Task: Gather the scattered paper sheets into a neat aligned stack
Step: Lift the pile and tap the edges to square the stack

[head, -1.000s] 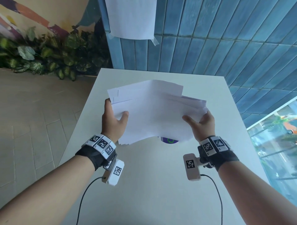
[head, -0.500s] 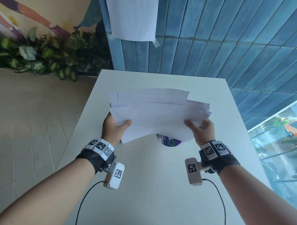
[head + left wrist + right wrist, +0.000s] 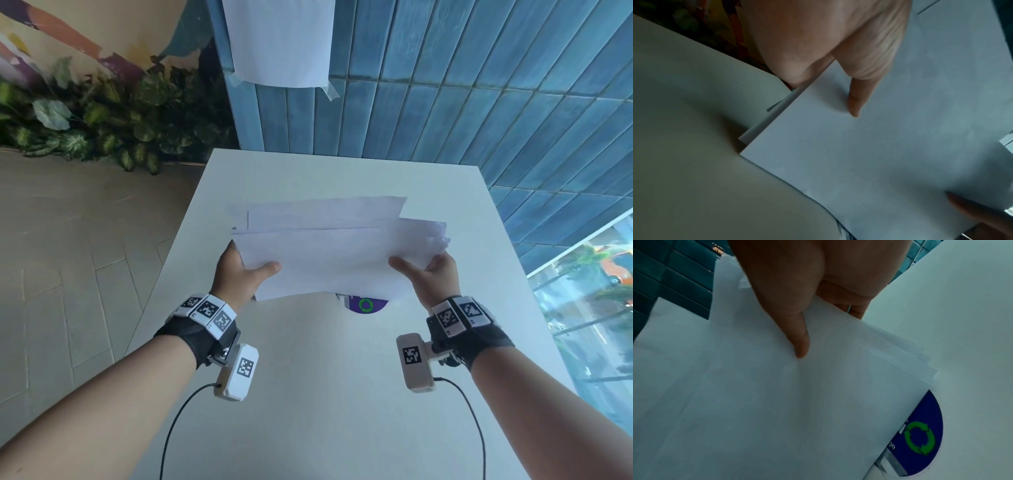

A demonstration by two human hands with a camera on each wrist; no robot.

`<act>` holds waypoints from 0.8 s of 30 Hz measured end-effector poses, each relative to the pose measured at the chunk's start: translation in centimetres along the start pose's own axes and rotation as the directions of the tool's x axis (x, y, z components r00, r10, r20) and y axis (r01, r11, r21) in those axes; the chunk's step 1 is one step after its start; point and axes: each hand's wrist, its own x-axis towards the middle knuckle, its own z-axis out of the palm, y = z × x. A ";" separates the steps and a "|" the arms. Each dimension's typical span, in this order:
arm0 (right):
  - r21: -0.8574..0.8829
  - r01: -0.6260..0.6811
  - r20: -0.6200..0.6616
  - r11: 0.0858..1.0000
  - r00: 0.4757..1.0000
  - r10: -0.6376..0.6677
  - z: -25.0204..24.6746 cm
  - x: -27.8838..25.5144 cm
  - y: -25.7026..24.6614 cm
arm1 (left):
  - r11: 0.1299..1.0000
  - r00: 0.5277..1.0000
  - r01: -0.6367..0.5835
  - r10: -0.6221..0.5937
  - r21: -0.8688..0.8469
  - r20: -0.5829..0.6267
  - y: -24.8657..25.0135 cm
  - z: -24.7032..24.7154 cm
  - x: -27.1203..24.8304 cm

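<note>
White paper fills the middle of our head view: a loose sheaf of thin white paper sheets (image 3: 329,253) held up off the plain white surface (image 3: 342,394), roughly at 12 o'clock from our wrists. Our left hand (image 3: 239,274) grips the sheaf at its 9 o'clock edge, thumb curled over the top sheet and fingers hidden underneath. Our right hand (image 3: 433,277) pinches the 3 o'clock edge the same way, thumb on top; in the right wrist view a fingertip shows below the sheets.

We judge the gathering done and the squaring-up in hand. The sheets are still fanned: far edges at 12 o'clock sit stepped one behind another, and the corners near our right hand splay out in layers. Under the near edge, at 6 o'clock of the sheaf, a round dark-blue sticker with a green recycling mark (image 3: 365,305) lies on the surface, partly covered.

Next, we think, the sheaf should be tipped onto one long edge and tapped on the surface, with both grips loosened enough for the sheets to slide level, then turned and tapped on a short edge. Too tight a pinch would lock the steps in; too slack, and thin sheets could slip out.
</note>
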 end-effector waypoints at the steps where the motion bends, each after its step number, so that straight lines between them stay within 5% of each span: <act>1: -0.005 0.005 -0.006 1.000 1.000 -0.005 0.0 0.0 -0.1 | 1.000 1.000 0.005 -0.005 0.009 -0.009 0.1 0.1 0.0; 9: 0.020 0.019 -0.047 1.000 0.999 -0.019 -0.2 0.1 -1.3 | 0.991 0.991 -0.132 0.132 0.026 -0.006 1.8 -0.1 0.4; 17: -0.001 -0.010 -0.027 1.000 1.000 0.010 0.5 -0.5 -1.0 | 0.999 0.999 -0.041 0.040 -0.022 -0.015 0.7 0.2 0.2; 24: 0.032 0.031 -0.013 0.999 0.999 -0.031 0.0 -0.6 -2.6 | 0.996 0.997 -0.076 0.076 0.037 -0.014 0.6 0.1 0.6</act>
